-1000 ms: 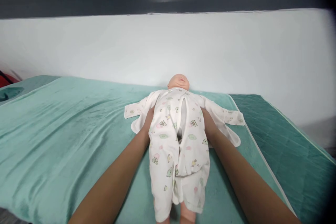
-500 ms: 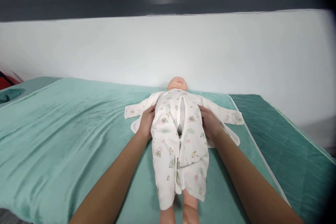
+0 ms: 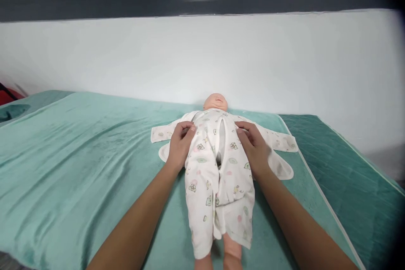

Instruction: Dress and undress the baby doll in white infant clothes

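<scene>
White wall [image 3: 126, 57] rises behind a pale green blanket [image 3: 88, 152], with a dark window frame [image 3: 221, 2] above and a deeper green mat [image 3: 325, 152] to the right. On the blanket lies a doll [image 3: 215, 102], face up, its head close to the wall; whether the 2 touch is hard to tell. Its long axis runs almost straight away from the person, the 2 bare lower legs nearest and cut off by the view's bottom edge. Printed trousers [image 3: 202, 168] cover its upper legs and reach up over the body, a narrow slit gaping down the middle. Beneath them spreads a shirt [image 3: 280, 141], 2 sleeves laid out sideways, lower flaps flaring past the trousers.

Left hand [image 3: 181, 145] and right hand [image 3: 257, 149] flank the trousers about level with each other, neither clearly nearer, so the cloth lies inward from each. On both, thumb and index finger sit narrow, pinching the trousers' upper side edge; the remaining fingers are partly hidden.
</scene>
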The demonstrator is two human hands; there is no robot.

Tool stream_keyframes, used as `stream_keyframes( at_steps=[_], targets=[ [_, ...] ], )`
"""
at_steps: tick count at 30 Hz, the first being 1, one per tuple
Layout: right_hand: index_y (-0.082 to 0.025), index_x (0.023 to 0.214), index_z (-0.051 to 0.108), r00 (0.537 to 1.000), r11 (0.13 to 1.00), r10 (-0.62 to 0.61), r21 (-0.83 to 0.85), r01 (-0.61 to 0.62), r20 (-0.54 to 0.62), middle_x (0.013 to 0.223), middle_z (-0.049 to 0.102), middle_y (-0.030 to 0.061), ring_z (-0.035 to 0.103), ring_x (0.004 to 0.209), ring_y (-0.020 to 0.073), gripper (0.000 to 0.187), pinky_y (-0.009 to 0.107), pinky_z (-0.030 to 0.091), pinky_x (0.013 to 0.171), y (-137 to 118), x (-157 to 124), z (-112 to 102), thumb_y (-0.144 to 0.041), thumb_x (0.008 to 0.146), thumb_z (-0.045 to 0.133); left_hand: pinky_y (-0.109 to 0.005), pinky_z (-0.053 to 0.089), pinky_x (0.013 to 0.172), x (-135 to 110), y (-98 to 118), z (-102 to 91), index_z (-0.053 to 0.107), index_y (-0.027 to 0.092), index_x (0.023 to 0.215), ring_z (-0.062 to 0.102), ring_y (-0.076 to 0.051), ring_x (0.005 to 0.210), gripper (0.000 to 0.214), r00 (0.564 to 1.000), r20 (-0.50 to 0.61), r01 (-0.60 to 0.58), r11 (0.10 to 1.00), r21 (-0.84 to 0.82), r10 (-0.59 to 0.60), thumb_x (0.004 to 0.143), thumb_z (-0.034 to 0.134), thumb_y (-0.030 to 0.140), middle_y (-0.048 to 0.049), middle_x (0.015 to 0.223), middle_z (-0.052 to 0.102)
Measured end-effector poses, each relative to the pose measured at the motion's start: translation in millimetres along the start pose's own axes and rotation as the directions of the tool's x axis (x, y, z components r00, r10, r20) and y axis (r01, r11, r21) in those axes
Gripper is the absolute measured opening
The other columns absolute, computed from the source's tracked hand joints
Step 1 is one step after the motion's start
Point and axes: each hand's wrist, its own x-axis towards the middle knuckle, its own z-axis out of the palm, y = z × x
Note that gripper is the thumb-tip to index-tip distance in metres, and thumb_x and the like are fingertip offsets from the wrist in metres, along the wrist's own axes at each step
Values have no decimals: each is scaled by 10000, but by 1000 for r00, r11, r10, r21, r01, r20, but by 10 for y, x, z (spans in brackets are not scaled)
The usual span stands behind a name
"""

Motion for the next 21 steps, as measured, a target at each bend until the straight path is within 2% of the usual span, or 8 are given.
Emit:
stream_keyframes(
  at_steps=[4,9,11,13,18,21],
  targets=[
    [-268,1111,626,987,989,-149,23,148,54,1171,621,38,566,1139,212,198,400,437,1011,-50,-29,29,-322,938,548,-330,385,1039,-4,-29,-24,575,226,867,520,-195,1186,132,982,109,-161,985,61,153,859,629,346,-38,1195,574],
    [-244,997,609,956,956,-290,-33,291,47,1107,597,44,553,1109,208,85,412,416,1011,-109,-36,37,-256,929,559,-346,366,1061,-19,-25,-48,546,216,793,522,-184,1160,149,966,135,-236,965,115,220,896,586,315,-38,1150,564],
    [-237,924,588,952,947,-303,-99,305,40,1000,586,30,557,1007,198,35,390,429,939,-145,-46,30,-266,926,569,-349,367,1062,-35,-9,-48,532,217,798,527,-180,1150,147,960,111,-267,959,97,257,907,572,307,-38,1143,569],
    [-233,862,554,956,939,-290,-177,294,50,900,559,11,539,894,185,91,362,429,848,-193,-60,25,-296,922,583,-351,368,1061,-53,8,-48,520,217,802,527,-180,1152,147,954,82,-293,954,67,287,915,561,301,-38,1147,567],
    [-227,761,463,963,868,-198,-423,259,184,778,515,-16,474,768,173,248,325,371,718,-330,-97,26,-351,896,629,-358,365,1062,-85,34,-48,510,216,790,525,-187,1150,163,950,105,-303,951,61,296,920,553,304,-43,1145,574],
    [-222,716,400,945,822,-197,-481,305,262,736,485,-15,451,754,173,294,318,345,703,-375,-100,18,-324,952,543,-364,362,1065,-88,16,-37,498,217,791,527,-189,1151,165,958,96,-275,960,55,269,920,551,307,-43,1151,582]
  ],
)
